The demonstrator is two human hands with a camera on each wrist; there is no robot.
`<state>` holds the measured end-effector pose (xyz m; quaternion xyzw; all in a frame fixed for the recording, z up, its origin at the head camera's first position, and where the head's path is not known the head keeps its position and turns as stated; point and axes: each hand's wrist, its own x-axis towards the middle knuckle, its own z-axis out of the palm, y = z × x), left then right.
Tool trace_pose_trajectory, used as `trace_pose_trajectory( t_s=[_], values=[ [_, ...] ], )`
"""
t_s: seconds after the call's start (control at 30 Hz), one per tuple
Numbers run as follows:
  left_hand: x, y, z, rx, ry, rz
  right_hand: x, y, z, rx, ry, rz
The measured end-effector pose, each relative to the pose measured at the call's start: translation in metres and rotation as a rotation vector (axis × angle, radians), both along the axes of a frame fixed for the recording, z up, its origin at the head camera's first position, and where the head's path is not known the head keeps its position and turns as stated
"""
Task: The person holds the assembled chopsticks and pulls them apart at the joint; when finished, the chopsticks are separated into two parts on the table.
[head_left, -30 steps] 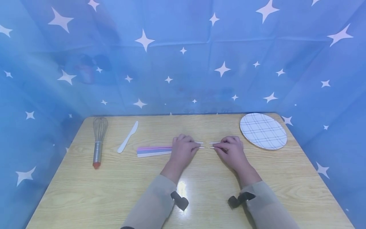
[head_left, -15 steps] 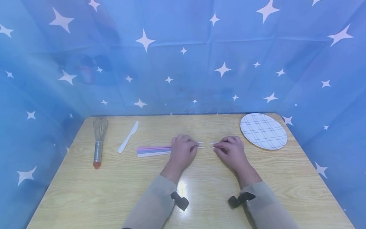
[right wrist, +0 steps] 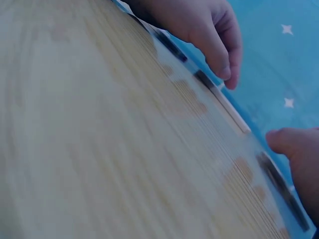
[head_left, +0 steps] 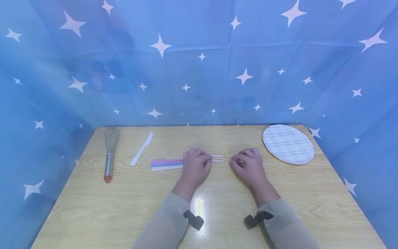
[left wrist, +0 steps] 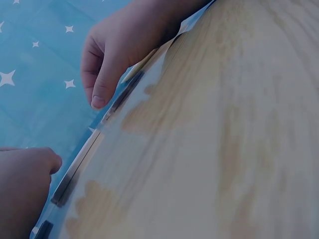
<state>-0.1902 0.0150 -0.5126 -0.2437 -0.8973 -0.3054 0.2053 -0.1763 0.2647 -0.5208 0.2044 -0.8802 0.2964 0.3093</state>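
Note:
In the head view my left hand (head_left: 196, 166) has thumb and forefinger together over the far ends of thin pale sticks (head_left: 218, 161), whose bare tips point right. Facing it across a short gap, my right hand (head_left: 250, 166) pinches more thin pale sticks (head_left: 238, 161), mostly covered by its fingers. From the right wrist view, the left hand (right wrist: 204, 35) reaches down with its fingertips right at a stick (right wrist: 234, 112). The left wrist view shows the right hand (left wrist: 124, 55) with its thumb low over the table. A bundle of pink, purple, blue and white strips (head_left: 166, 165) lies beside the left hand.
A metal whisk (head_left: 110, 150) and a white knife (head_left: 141, 149) lie on the left of the wooden table (head_left: 102, 214). At the back right is a white checked oval plate (head_left: 289, 144). Behind the table hangs a blue cloth (head_left: 199, 93) with white stars.
The left hand has slid slightly left, baring more of its sticks, which stay put. The right hand has shifted slightly left, its fingertips nearer the stick ends. The head view has tilted a little.

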Motion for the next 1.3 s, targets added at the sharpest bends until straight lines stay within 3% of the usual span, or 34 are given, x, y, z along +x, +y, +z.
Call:
trace_pose_trajectory(
  t_s=[0.47, 0.77, 0.87, 1.0, 1.1, 1.23, 1.3],
  values=[
    [0.003, -0.018, -0.005, 0.023, 0.020, 0.019, -0.004, -0.043, 0.003, 0.001, -0.044, 0.053],
    [0.004, -0.050, -0.010, 0.060, 0.098, 0.038, -0.008, -0.082, 0.002, 0.026, -0.062, 0.112],
    [0.004, -0.067, -0.010, 0.053, 0.062, 0.062, -0.008, -0.094, 0.002, 0.029, -0.085, 0.120],
    [0.004, -0.094, -0.009, 0.038, -0.031, 0.145, -0.009, -0.108, 0.004, 0.036, -0.129, 0.108],
    [0.004, -0.116, -0.008, 0.040, -0.081, 0.194, -0.009, -0.119, 0.008, 0.061, -0.223, 0.080],
    [0.005, -0.142, -0.006, 0.060, -0.113, 0.191, -0.012, -0.139, 0.011, 0.127, -0.372, 0.038],
    [0.006, -0.148, -0.006, 0.064, -0.139, 0.182, -0.013, -0.147, 0.010, 0.154, -0.397, 0.028]
  ],
)
